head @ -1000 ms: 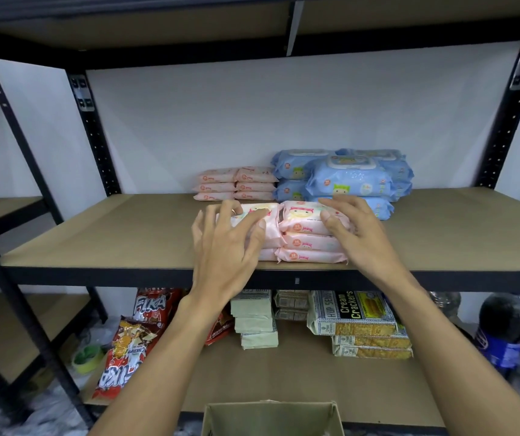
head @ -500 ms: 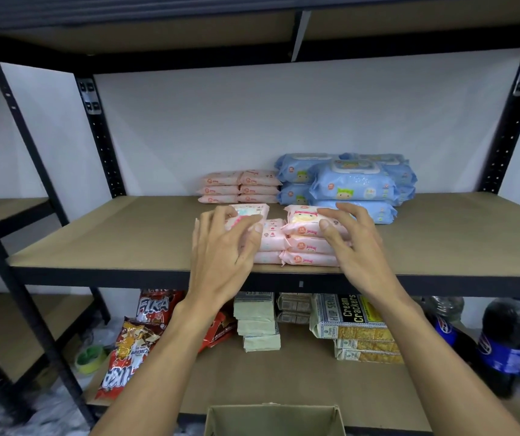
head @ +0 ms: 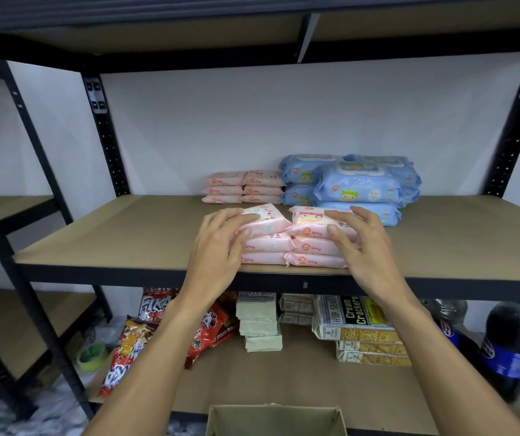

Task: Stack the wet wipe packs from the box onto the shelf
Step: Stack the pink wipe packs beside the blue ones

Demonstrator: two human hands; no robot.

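Two pink stacks [head: 290, 239] of wet wipe packs, three packs each, stand side by side at the front edge of the shelf [head: 126, 234]. The left hand [head: 217, 256] lies on the top pack of the left stack, fingers spread over its near corner; the right hand [head: 362, 247] lies likewise on the top pack of the right stack, thumb against its front face. Both hands rest loosely open, pressing rather than clenching. Compared with half a second before, the left top pack sits flatter and squarer on its stack, and the hands have spread slightly apart (the camera has also shifted a little). Behind stand an earlier pink stack [head: 244, 187] and a pile of blue packs [head: 353, 187], the two groups just beside each other. The box [head: 276, 420] is cut off by the lower edge, so its contents cannot be seen. The left sides of the front stacks are hidden behind the left hand, and the right sides behind the right palm. On the lower shelf lie snack bags [head: 132, 344], pale green packs [head: 260, 322], cracker packets [head: 359, 325] and dark bottles [head: 504, 344]; the bottles are blurred.
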